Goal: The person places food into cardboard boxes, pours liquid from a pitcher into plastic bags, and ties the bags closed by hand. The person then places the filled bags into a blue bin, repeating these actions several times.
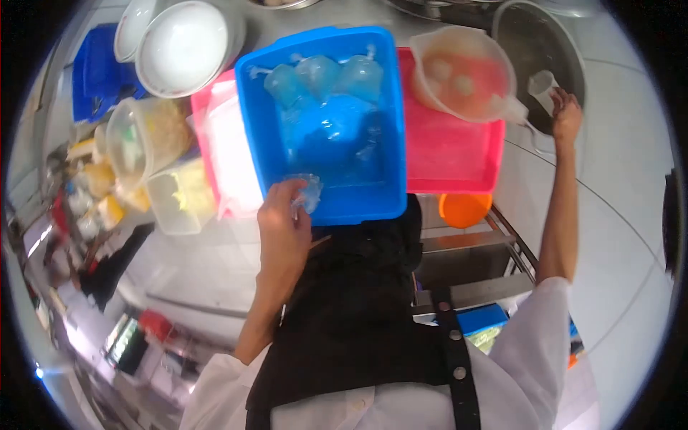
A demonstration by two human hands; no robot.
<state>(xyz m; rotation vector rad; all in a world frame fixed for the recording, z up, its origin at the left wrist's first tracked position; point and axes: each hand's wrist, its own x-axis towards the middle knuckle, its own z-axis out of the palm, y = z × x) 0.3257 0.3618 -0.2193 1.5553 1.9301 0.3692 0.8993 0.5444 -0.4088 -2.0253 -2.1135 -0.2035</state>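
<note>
My left hand (281, 218) pinches a crumpled clear plastic bag (309, 190) over the near left rim of a blue tub (251, 136). Inside the tub, several tied clear plastic bags (319, 75) that look filled rest against the far wall. Out to the right, my right hand (566, 113) grips a small whitish translucent cup (542, 87), tilted over a deep metal pot (582, 79). What the pot contains is dark and hard to make out.
A translucent pitcher (473, 54) holding round pale pieces stands on a pink tray (459, 165) beside the tub. At left are white bowls (183, 49), a blue basket (97, 72) and plastic containers (143, 143). Below the tray sits an orange container (464, 211).
</note>
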